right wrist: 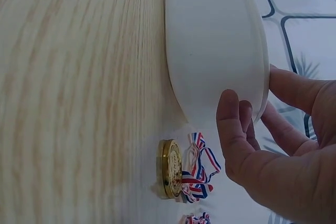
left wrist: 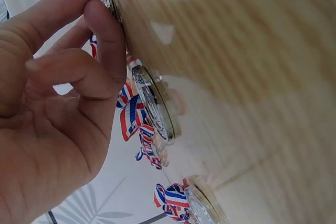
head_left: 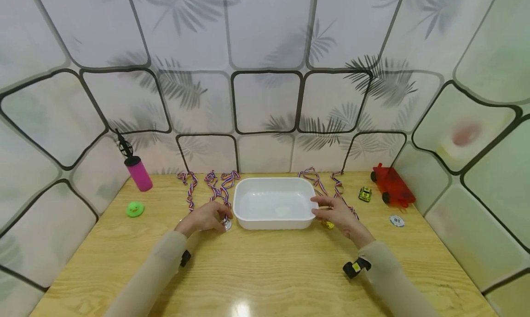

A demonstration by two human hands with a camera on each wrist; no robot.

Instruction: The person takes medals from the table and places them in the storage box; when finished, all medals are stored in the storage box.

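Observation:
A white rectangular basin (head_left: 275, 224) sits at the middle back of the table. My right hand (head_left: 337, 214) grips its right rim, with fingers and thumb on either side of the wall in the right wrist view. To the left of the basin, my left hand (head_left: 207, 217) pinches a silver medal (head_left: 226, 224) at its edge, low over the table. Two more silver medals, one nearer (left wrist: 152, 103) and one farther (left wrist: 202, 205), stand beyond that hand with red, white and blue ribbons. Under my right hand lies a gold medal (right wrist: 172, 169) with a striped ribbon (right wrist: 199, 171).
On the left are a pink hand pump (head_left: 141, 174) and a green duck toy (head_left: 135, 209). At the right stand a small yellow toy car (head_left: 365, 194), a red wheeled toy (head_left: 393, 187) and a round chip (head_left: 397, 221). A patterned wall (head_left: 265, 151) closes the back.

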